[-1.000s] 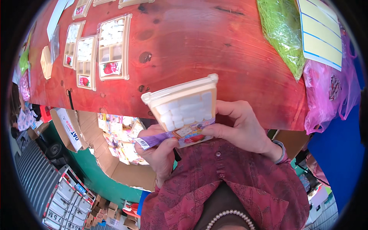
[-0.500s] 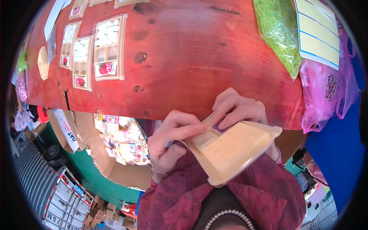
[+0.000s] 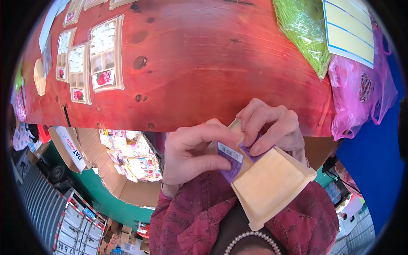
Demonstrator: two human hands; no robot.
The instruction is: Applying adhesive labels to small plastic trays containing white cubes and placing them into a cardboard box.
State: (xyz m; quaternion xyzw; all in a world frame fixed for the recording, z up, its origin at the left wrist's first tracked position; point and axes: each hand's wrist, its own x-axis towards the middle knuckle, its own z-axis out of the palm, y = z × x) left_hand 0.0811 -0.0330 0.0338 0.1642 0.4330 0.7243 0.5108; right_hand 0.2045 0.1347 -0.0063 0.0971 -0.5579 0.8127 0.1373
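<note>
A beige plastic tray (image 3: 274, 180) is held tilted in front of my chest, a broad raised block facing up. My left hand (image 3: 189, 155) pinches a purple label (image 3: 230, 158) with a white barcode patch between thumb and fingers, over the tray's left part. My right hand (image 3: 274, 127) is closed on the tray's far end, its fingertips pressing a second purple piece (image 3: 253, 152) against the tray. Whether the two purple pieces are joined cannot be made out.
Filled compartment trays (image 3: 105, 55) stand at the left of the red table (image 3: 204, 76). Below its edge, an open cardboard box (image 3: 129, 191) holds many small packets (image 3: 138, 157). A green bag (image 3: 301, 36), a yellow-lined sheet (image 3: 350, 32) and a pink bag (image 3: 352, 97) lie at right.
The tray has tipped and shifted slightly toward my body. The purple label in my left hand now shows its barcode side. The view has shifted a little, moving the table things leftward.
</note>
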